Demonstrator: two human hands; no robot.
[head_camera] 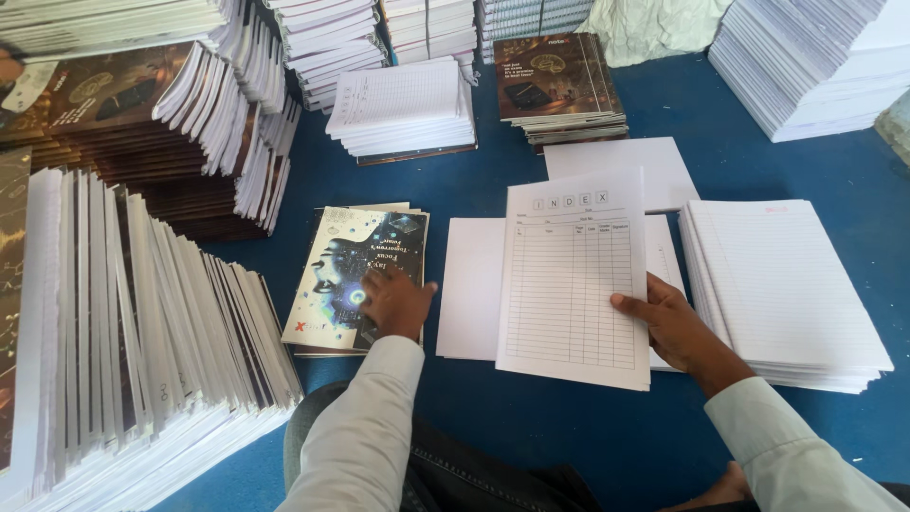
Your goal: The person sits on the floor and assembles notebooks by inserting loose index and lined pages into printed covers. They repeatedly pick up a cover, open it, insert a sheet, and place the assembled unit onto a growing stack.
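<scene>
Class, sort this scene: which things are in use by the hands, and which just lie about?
In use: left hand on printed cover; right hand holding ruled index sheet.

Lying about: lined-page stack, brown-cover stack, fanned stacks, blue table.

The printed sheet is a white page with a ruled table of rows and columns and a heading line on top. It stands a little lifted and tilted, its right edge pinched by the right hand, and it covers part of the blank white sheets lying flat on the blue surface. The cover stack is a small pile of glossy covers with a dark blue face picture on a pale ground. It lies flat, turned slightly, left of the sheets. The left hand presses on its lower right corner.
</scene>
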